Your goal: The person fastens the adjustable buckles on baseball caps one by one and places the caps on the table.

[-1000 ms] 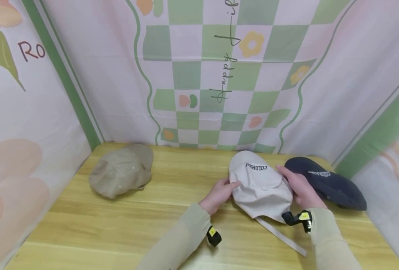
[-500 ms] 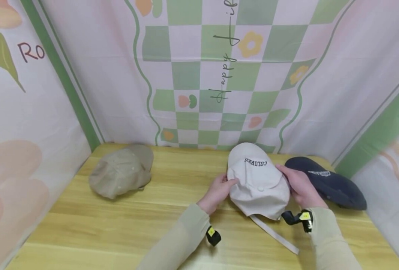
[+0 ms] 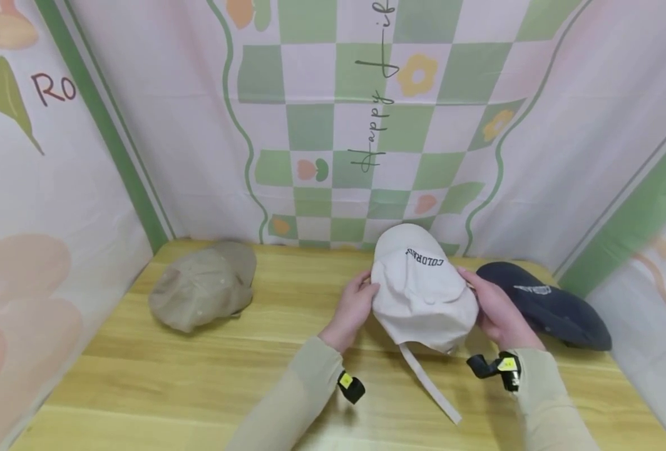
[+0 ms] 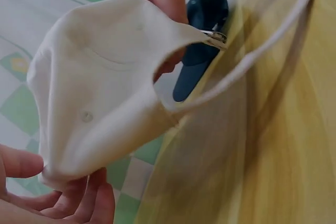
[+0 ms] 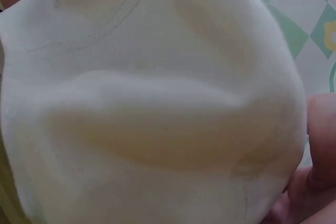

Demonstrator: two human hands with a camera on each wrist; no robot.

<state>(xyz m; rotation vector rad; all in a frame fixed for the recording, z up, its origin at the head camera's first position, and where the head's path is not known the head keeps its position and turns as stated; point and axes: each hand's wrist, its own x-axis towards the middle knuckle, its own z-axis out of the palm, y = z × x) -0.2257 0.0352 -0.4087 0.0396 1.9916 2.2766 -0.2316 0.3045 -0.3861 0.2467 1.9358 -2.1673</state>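
Observation:
A white baseball cap [image 3: 423, 288] with dark COLORADO-like lettering is held between both hands, its brim towards the back curtain. My left hand [image 3: 355, 310] pinches its left edge, thumb on top and fingers underneath, as the left wrist view shows. On the opposite edge my right hand [image 3: 499, 313] grips the cap with the thumb along the side. The cap's loose back strap [image 4: 262, 51] hangs down towards the table, and a metal buckle [image 4: 215, 38] shows at the back opening. In the right wrist view the white crown [image 5: 157, 103] fills most of the picture.
Just right of my right hand lies a navy cap [image 3: 547, 307] on the wooden table [image 3: 198, 388]. A beige cap [image 3: 200, 288] sits at the table's back left. Behind the table hangs a printed curtain [image 3: 361, 125], with more printed cloth at both sides.
Both hands still hold the white cap. It has moved up, slightly left and towards the curtain, and its strap has swung left. The navy and beige caps have stayed in place.

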